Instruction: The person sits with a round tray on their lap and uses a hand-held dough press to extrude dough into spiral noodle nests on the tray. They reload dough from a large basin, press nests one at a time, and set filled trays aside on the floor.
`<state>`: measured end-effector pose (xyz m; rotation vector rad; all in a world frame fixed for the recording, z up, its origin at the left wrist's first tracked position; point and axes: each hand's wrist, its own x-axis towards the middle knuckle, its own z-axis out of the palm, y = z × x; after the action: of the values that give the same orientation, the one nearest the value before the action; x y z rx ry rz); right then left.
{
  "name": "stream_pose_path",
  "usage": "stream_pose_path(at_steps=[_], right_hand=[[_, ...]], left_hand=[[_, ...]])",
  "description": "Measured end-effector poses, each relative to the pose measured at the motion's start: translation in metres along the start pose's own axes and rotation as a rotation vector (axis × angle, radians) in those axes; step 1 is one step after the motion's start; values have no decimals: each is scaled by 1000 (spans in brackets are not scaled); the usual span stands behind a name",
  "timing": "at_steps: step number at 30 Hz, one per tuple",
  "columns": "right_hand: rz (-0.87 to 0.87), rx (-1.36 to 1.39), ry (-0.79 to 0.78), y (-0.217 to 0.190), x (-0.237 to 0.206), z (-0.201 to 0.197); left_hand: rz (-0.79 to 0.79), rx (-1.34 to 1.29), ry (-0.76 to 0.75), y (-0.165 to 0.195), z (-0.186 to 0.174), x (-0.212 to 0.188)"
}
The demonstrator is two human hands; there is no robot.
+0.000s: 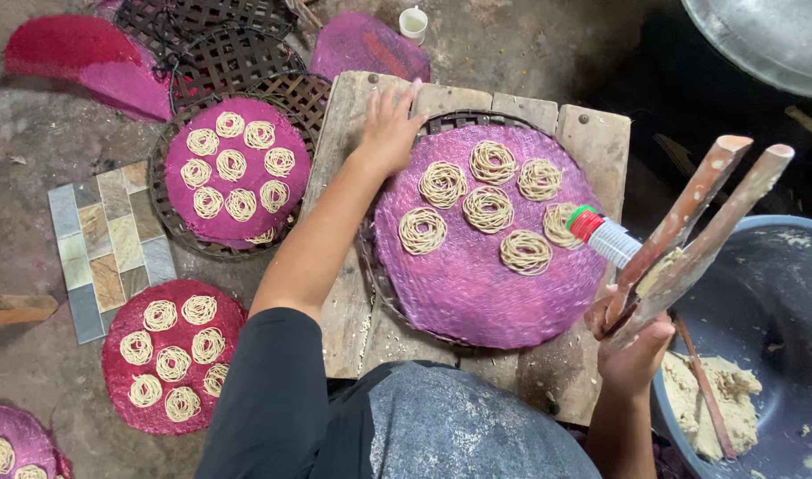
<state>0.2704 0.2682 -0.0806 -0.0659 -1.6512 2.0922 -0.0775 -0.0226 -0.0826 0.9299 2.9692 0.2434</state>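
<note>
— Hands? Left hand (390, 124) spread flat at the purple mat's (486, 239) ten o'clock rim; right hand (632, 341) clenched around the wooden press (690, 235).

— Step? Coiling noodle nests (490, 208); six o'clock stays bare, needing steady squeezing.

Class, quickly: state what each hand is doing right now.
Left hand: open, resting on the woven tray's edge.
Right hand: closed, holding the wooden press.

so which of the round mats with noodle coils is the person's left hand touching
The left hand rests on the big purple mat on the wooden board, holding six coils. The other filled mats lie on the ground, untouched.
</note>
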Motion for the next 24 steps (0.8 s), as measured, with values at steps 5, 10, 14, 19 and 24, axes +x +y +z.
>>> stream_pose_path(at_steps=[5,10,14,19,24], right_hand=[[17,-105,-74,-16,-11,-22],[-29,-12,-143,-48,-17,-32],[-76,-169,-185,-92,-25,-26],[-396,-1161,-435,-165,-35,-10],[-839,-1442,-773,-215,-22,-18]], left_hand=[[308,-224,476,56,-38,-12],[328,-606,-15,150,-93,-57],[661,-833,198,209,-121,-90],[904,-863,-171,258,-116,-116],[1299,-842,-533,286,-116,-135]])
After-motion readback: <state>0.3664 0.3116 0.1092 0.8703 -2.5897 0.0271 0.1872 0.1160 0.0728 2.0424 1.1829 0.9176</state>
